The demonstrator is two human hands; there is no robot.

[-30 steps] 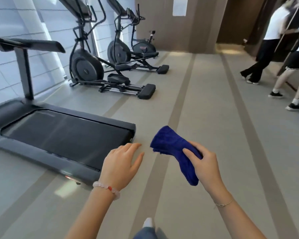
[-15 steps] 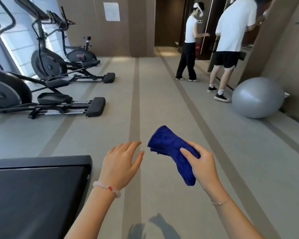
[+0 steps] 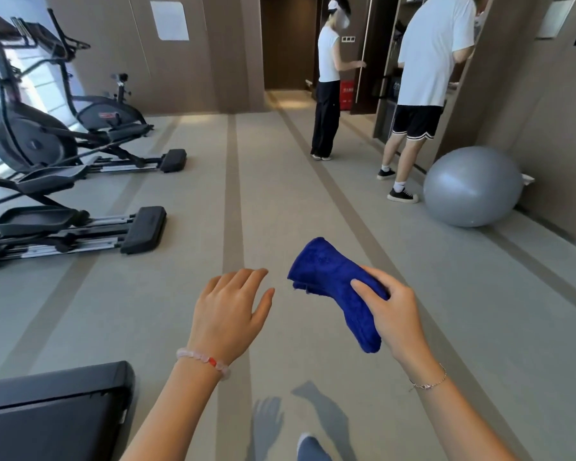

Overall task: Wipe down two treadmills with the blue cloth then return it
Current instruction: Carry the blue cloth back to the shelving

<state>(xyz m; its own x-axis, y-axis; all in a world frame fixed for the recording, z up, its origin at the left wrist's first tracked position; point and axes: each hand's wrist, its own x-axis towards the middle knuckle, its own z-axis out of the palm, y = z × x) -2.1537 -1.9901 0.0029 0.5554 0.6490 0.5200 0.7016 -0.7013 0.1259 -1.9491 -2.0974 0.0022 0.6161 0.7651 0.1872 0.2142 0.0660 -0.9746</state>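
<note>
A folded blue cloth [image 3: 326, 277] is gripped in my right hand [image 3: 393, 314], held out at waist height over the grey floor. Its two ends stick out above and below my fingers. My left hand [image 3: 230, 311] hovers beside it, fingers loosely spread and holding nothing. Only the rear corner of one dark treadmill [image 3: 54, 410] shows, at the bottom left, below and left of my left arm.
Two elliptical trainers [image 3: 80, 224] and an exercise bike [image 3: 110, 114] stand along the left by the window. A grey exercise ball [image 3: 473, 186] lies at the right wall. Two people [image 3: 419, 94] stand ahead near a doorway. The striped floor runs straight ahead.
The view has swung right, away from the treadmill, toward the doorway and the two people. Both hands keep the same pose, the cloth still in my right hand.
</note>
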